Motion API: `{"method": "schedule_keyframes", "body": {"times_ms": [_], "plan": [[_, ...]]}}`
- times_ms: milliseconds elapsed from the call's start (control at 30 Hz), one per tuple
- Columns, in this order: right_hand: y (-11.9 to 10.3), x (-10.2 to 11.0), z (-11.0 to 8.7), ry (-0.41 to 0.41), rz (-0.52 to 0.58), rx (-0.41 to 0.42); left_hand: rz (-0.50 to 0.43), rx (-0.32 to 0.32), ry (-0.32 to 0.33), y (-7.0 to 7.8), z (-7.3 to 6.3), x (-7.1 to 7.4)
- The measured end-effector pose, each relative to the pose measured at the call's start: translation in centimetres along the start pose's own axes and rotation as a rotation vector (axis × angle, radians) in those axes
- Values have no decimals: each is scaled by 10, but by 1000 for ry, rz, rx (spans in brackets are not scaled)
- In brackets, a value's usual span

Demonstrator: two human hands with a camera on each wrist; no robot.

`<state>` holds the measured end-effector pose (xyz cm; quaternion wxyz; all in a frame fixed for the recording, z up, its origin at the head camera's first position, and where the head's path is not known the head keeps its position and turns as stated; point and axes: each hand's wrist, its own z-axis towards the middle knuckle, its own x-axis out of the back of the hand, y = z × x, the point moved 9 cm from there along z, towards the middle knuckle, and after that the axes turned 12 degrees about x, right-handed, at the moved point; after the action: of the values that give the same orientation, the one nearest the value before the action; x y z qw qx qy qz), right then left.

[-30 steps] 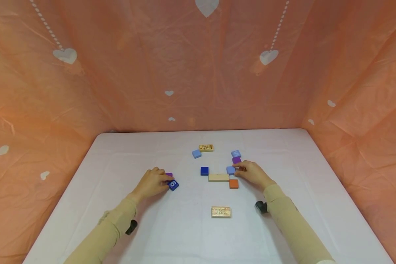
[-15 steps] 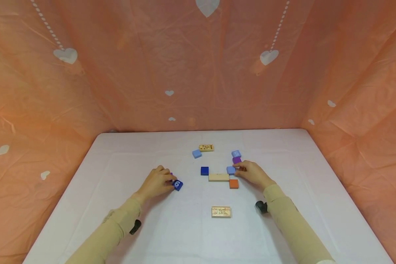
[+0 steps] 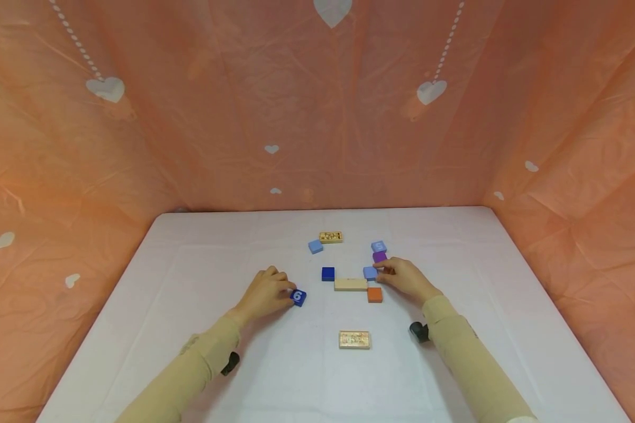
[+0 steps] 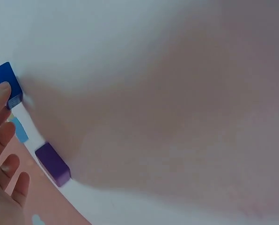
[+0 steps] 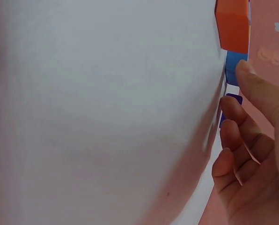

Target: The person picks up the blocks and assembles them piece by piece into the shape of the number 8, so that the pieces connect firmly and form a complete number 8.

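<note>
My left hand (image 3: 267, 294) pinches a dark blue square tile (image 3: 297, 298) bearing a white digit, 6 or 9, between thumb and fingertips, at the left of the layout. In the left wrist view the thumb presses on this dark blue tile (image 4: 9, 84), and a purple tile (image 4: 53, 164) lies apart on the cloth, hidden behind the hand in the head view. My right hand (image 3: 404, 277) holds a light blue tile (image 3: 370, 273) between thumb and forefinger, beside the right end of a long beige block (image 3: 350, 285). The right wrist view shows the thumb against that light blue tile (image 5: 236, 65).
An orange tile (image 3: 374, 295) and another dark blue tile (image 3: 328, 274) flank the beige block. Behind are a purple tile (image 3: 379, 257) and light blue tiles, one numbered (image 3: 378, 246), one plain (image 3: 315, 247). Gold patterned blocks lie at the back (image 3: 330, 237) and front (image 3: 354, 339) of the white-covered table (image 3: 455, 235).
My left hand has moved right with the numbered dark blue tile, toward the beige block. The left purple tile has passed out of sight behind it. My right hand stays put.
</note>
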<state>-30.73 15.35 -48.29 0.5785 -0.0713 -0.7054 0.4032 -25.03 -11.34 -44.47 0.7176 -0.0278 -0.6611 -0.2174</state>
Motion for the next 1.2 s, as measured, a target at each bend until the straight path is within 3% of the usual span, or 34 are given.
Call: {"method": "schedule_keyframes", "body": {"times_ms": [267,867,1200], "plan": [[1,0,1,5,-3,-1,-21,36,-43,14,5,-10],[2,0,0,12,8,-4,-49,36,-46,40,19,-28],[2,-1,-1,10,21,-3,-60,61,-43,47,20,-29]]}}
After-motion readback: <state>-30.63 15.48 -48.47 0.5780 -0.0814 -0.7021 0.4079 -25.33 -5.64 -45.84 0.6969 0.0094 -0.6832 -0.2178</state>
